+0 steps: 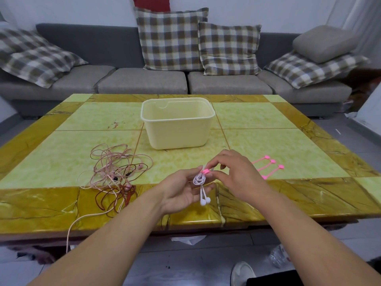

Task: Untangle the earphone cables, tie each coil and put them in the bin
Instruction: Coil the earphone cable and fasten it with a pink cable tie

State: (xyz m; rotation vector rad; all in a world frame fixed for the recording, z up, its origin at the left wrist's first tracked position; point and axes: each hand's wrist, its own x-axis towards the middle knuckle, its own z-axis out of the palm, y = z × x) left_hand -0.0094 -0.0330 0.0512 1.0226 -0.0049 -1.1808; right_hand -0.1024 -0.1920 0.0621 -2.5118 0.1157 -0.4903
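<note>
Just below the middle of the frame, the left hand (181, 190) lies palm up with its fingers loosely curled around a small coil of white earphones (199, 179); the two earbuds (205, 201) dangle beneath the palm. The right hand (237, 174) comes in from the right, thumb and forefinger narrowed to a pinch on a pink tie (205, 171) at the top of the coil, the other fingers bent above it. At the left of the frame a tangle of pink and dark red cables (115, 172) lies on the yellow-green table (268, 141), with one strand hanging over the near edge. Just right of the right hand, spare pink ties (268, 164) lie side by side. A cream bin (178, 129) stands in the centre of the frame, behind both hands, apart from them.
</note>
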